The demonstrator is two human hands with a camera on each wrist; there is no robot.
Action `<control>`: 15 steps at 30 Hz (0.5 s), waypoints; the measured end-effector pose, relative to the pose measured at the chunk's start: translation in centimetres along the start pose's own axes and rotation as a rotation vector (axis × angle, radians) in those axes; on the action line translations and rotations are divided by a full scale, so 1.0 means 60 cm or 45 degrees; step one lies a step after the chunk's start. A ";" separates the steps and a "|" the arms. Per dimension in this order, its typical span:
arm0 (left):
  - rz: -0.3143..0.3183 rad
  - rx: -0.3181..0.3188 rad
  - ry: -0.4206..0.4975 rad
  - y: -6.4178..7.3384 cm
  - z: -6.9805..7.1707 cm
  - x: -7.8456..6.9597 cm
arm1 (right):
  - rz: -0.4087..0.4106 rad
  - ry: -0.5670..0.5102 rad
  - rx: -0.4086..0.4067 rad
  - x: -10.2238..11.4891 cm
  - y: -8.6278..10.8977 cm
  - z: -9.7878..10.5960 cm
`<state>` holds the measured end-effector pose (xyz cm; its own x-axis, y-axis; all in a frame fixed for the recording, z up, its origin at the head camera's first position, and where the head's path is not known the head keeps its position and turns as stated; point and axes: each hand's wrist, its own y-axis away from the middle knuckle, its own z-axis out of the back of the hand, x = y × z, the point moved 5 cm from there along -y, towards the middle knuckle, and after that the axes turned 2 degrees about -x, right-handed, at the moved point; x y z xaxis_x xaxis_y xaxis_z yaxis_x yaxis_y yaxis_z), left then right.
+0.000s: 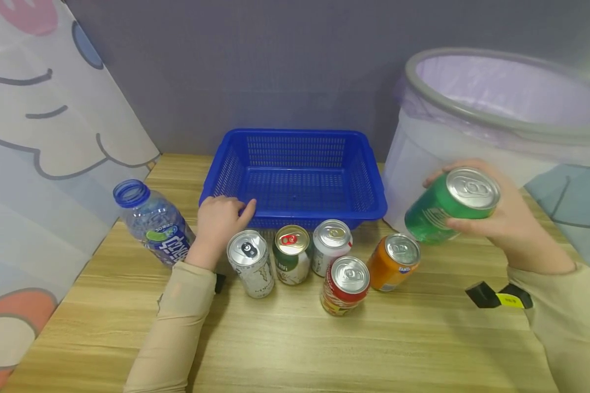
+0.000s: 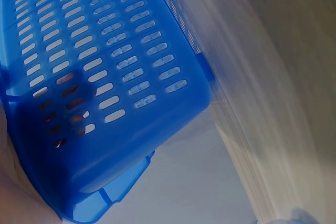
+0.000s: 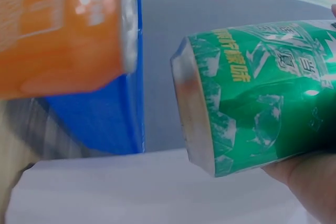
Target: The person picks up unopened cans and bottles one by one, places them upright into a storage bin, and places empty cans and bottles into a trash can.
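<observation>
Left hand (image 1: 221, 219) grips basket edge (image 1: 314, 214); right hand (image 1: 510, 210) holds green can (image 1: 434, 212) near bin (image 1: 420, 147).

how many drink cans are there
6: green can in the right hand; on the table, left to right: black-tabbed can, gold-topped can, white can, red can, orange can.

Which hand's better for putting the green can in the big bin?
Probably the right hand: it grips the green can near the bin, while the left hand holds the blue basket.
</observation>
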<state>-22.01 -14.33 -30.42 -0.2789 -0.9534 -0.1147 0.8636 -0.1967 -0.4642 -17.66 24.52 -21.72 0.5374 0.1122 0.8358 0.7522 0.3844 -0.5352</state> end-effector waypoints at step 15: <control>-0.016 -0.026 0.000 0.000 0.001 0.000 | -0.137 0.063 0.017 0.008 -0.081 -0.058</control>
<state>-21.98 -14.33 -30.34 -0.2896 -0.9509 -0.1091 0.8514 -0.2038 -0.4833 -19.75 19.48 -19.15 0.4722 0.0240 0.8811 0.8017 0.4039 -0.4406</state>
